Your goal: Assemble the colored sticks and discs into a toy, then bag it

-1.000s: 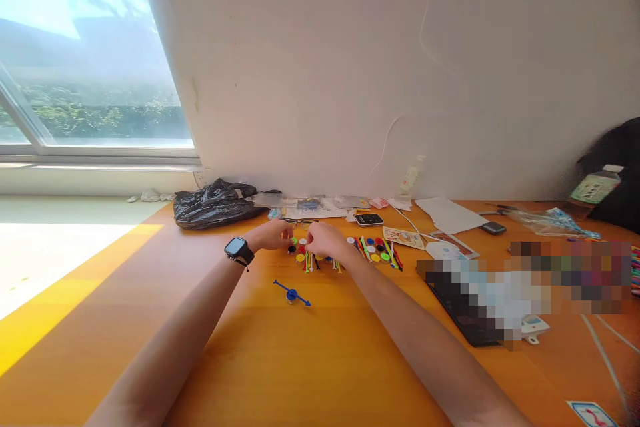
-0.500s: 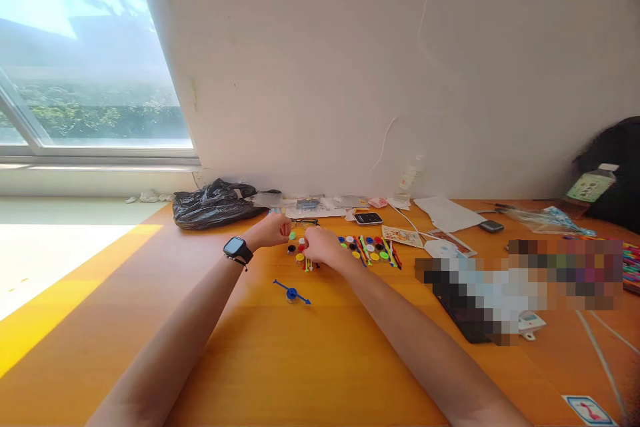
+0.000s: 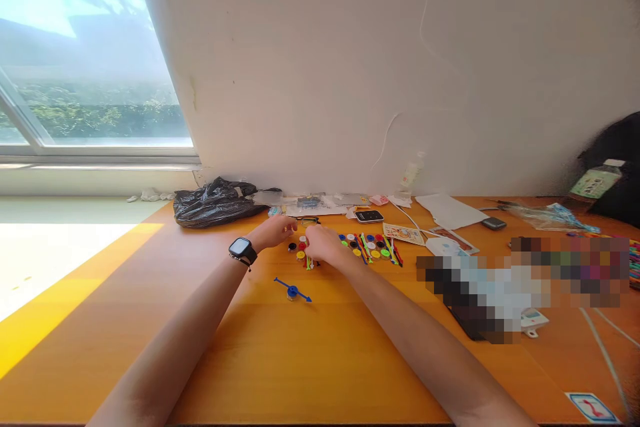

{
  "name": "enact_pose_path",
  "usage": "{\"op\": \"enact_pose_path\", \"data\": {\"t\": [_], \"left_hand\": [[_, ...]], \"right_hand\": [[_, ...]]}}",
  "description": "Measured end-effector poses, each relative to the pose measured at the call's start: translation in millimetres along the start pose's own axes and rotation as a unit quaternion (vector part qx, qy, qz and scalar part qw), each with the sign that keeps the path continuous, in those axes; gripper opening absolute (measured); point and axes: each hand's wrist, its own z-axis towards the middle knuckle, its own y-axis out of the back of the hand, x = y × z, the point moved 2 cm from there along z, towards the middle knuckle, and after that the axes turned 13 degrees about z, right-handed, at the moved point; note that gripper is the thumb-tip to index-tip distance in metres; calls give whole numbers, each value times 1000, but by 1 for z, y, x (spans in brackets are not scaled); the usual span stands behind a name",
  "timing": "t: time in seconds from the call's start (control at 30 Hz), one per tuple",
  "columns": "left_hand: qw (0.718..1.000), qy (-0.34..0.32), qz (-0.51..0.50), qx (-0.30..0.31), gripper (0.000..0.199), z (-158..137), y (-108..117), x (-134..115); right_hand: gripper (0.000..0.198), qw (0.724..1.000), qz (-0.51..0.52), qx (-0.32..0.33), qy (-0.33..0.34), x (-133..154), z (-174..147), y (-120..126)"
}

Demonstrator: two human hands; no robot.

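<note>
My left hand (image 3: 278,232), a dark smartwatch (image 3: 241,249) on its wrist, reaches to the left end of the small coloured discs. Its fingers are loosely bent and a little apart, with nothing visible in them. Beside it, my right hand (image 3: 323,244) is closed, knuckles up, over discs and thin plastic arrows (image 3: 309,263); what its fingertips hold is hidden. A black disc (image 3: 293,247) and a yellow disc (image 3: 301,255) show between the hands. Nearer to me lies a blue arrow spinner (image 3: 293,291) on a clear round base.
More discs and arrows (image 3: 370,248) lie right of my right hand. Behind are a black plastic bag (image 3: 215,203), eyeglasses (image 3: 310,221), a black-faced device (image 3: 369,216) and a clear bottle (image 3: 413,173). Papers (image 3: 447,211), cables and a blurred patch fill the right side.
My left hand has loosened from a fist and shifted slightly right, over the spot where a green disc showed. The right hand stays about where it was; the blue spinner has not moved.
</note>
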Motion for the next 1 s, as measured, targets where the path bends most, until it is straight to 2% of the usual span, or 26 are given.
{"op": "enact_pose_path", "data": {"t": [0.1,0.4,0.73,1.0], "left_hand": [[1000,-4,0,-10,26,0,5,0],[999,-12,-2,-34,23,-2,19,-1],[999,-1,-9,-31,21,-2,22,-3],[1000,8,-11,-21,20,-1,21,0]], "right_hand": [[35,1000,-1,1,-4,-1,1,0],[34,1000,-1,2,-17,-3,1,-4],[26,1000,-10,2,-24,4,-4,-3],[28,1000,-5,9,-22,2,-2,-6]]}}
